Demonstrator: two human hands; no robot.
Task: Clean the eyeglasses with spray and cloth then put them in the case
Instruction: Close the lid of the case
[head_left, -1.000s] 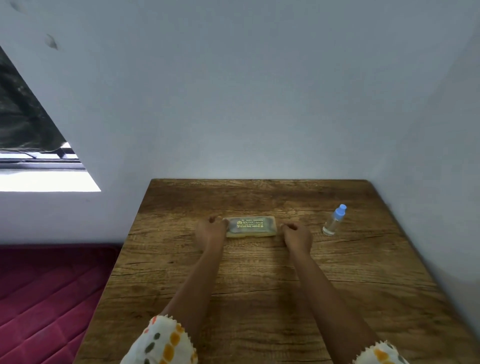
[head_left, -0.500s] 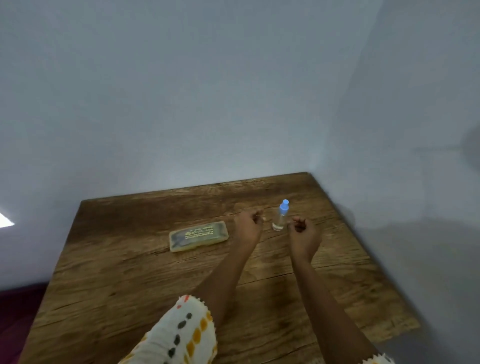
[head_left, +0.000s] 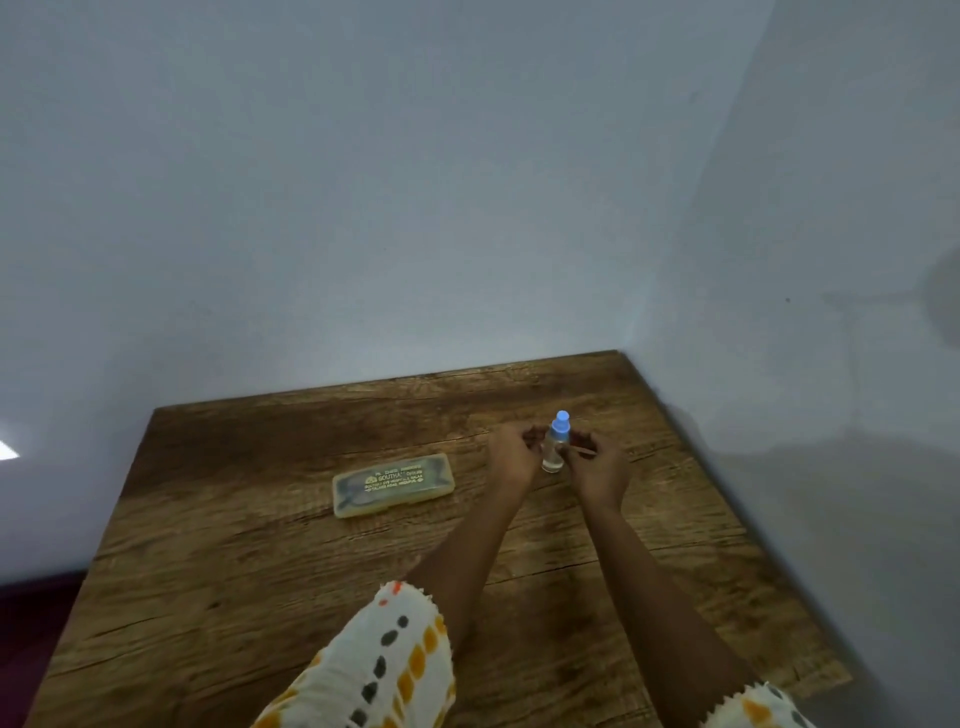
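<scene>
Glasses: seemingly inside shut case, table centre | change: both hands left case, now at spray, 2 o'clock | left hand, right hand close around it; firm grip unclear | next: spray, case unopened.

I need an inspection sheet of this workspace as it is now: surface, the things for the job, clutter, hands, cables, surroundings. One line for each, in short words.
Surface: wooden table with visible grain, set into a corner.
Job's things: spray bottle with blue cap, upright on the table; yellowish translucent case, closed, lying flat to its left, dark shapes faintly visible inside. No cloth and no loose eyeglasses seen.
Clutter: nothing seen.
Hands: left hand and right hand on either side of the bottle, fingers curled at it; whether they grip it firmly, cannot tell.
Cables: nothing seen.
Surroundings: plain pale wall behind and to the right; patterned sleeves at the bottom edge.
</scene>
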